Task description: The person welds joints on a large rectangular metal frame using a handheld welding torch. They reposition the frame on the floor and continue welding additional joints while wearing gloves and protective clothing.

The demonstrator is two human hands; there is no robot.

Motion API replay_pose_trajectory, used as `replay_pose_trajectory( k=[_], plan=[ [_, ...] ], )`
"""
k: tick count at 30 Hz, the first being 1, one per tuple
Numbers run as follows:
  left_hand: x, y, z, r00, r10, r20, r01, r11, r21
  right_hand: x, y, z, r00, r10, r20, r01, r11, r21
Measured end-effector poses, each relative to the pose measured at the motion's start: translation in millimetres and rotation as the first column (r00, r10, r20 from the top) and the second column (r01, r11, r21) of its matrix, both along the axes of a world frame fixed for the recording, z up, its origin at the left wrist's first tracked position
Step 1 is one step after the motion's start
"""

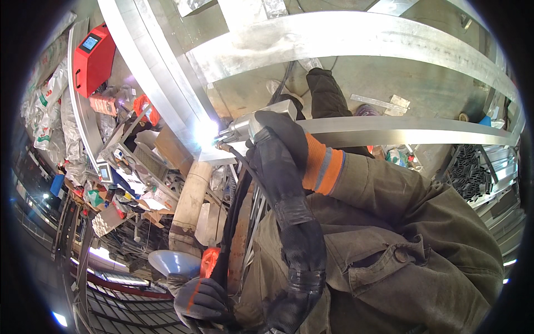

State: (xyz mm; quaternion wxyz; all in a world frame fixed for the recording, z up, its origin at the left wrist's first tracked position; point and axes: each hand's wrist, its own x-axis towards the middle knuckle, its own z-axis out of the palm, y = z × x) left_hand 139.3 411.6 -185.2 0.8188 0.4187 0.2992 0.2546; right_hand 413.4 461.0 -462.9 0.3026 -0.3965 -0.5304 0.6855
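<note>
My right hand [281,131], in a dark glove with an orange cuff, is wrapped around a silver welding torch [243,124]. A glaring white arc [204,132] burns at the torch's tip, against the end of a wide aluminium profile [161,67], and its glare hides the joint. From the torch a thick black-sleeved hose [300,245] runs down across my body. At the lower left my left hand [203,300], in a dark glove with an orange stripe, has its fingers curled. A black strip [227,245] runs down to it; what the fingers hold is hidden.
A curved aluminium beam [345,36] arches across the far side; a straight bar [411,131] extends right. At far left stands a red machine [94,58] with a screen. A cardboard tube [189,200], a bluish-white dish-shaped object [173,263] and cluttered scraps lie left. Another person's legs [328,92] show beyond.
</note>
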Motion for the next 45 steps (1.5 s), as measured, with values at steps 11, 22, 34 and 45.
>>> replay_pose_trajectory(
  k=[11, 22, 34, 45],
  plan=[
    [-0.5, -1.1, -0.1, 1.0, 0.027, 0.01, -0.027, 0.999, -0.019, -4.4, 0.5, -0.6, 0.988, -0.094, -0.121, 0.089, 0.995, -0.044],
    [3.9, 4.8, -0.6, 1.0, 0.018, 0.002, -0.018, 1.0, -0.002, -2.3, 3.0, 17.0, 0.939, -0.191, -0.287, 0.035, 0.881, -0.472],
    [15.0, 12.8, -8.7, 0.996, 0.058, 0.072, -0.063, 0.995, 0.074, 7.3, 5.8, 9.6, 0.997, -0.026, -0.068, 0.022, 0.998, -0.057],
    [16.1, 6.9, -6.7, 0.991, 0.116, 0.058, -0.121, 0.989, 0.089, -7.0, 3.7, 1.5, 0.992, -0.123, -0.02, 0.124, 0.989, 0.082]
  ],
)
